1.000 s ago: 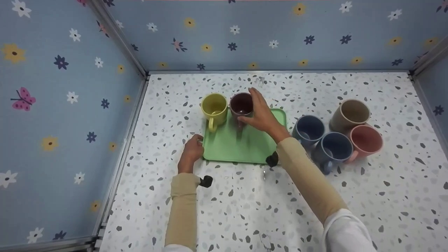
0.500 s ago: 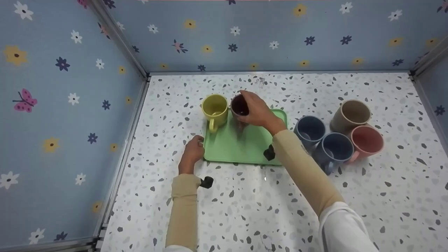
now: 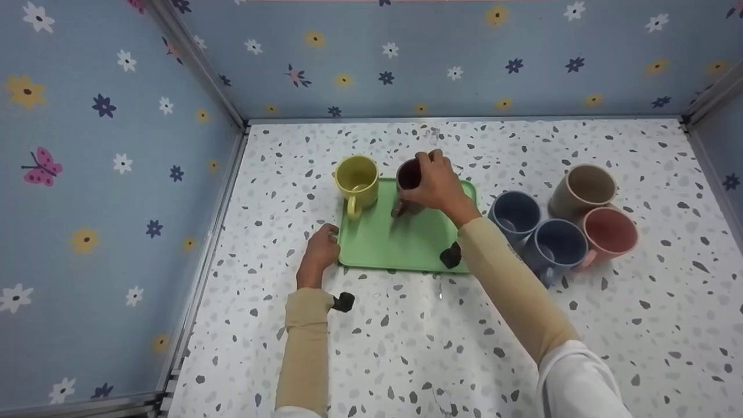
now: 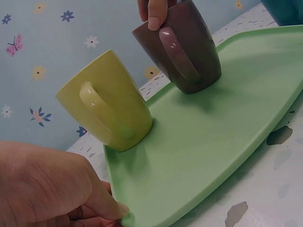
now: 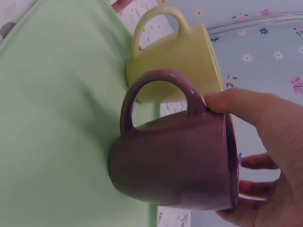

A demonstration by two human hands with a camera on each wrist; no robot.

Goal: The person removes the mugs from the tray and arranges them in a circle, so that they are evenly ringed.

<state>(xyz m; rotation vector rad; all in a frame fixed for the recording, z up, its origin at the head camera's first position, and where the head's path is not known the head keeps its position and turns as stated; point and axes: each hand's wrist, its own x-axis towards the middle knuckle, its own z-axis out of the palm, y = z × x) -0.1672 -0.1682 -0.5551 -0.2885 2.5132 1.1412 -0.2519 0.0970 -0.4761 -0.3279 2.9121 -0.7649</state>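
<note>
A dark maroon mug (image 3: 410, 174) stands near the back edge of a green tray (image 3: 383, 244), its handle toward the front. My right hand (image 3: 438, 183) grips it by the rim; in the right wrist view the thumb lies by the handle's top and the fingers (image 5: 244, 210) are on the other side. To its left, a yellow mug (image 4: 106, 104) sits on the tray's back left corner, a gap between the two. My left hand (image 3: 321, 248) holds the tray's left edge, with the thumb (image 4: 111, 205) on the rim and the other fingers curled beneath.
Right of the tray, two blue mugs (image 3: 515, 215), a beige mug (image 3: 582, 190) and a pink mug (image 3: 609, 232) cluster closely on the speckled table (image 3: 383, 348). Flower-patterned walls (image 3: 441, 58) bound the table at the back and sides.
My right hand has closed on the maroon mug's rim and shifted it to the right, widening the gap from the yellow mug. The left hand and tray stay put.
</note>
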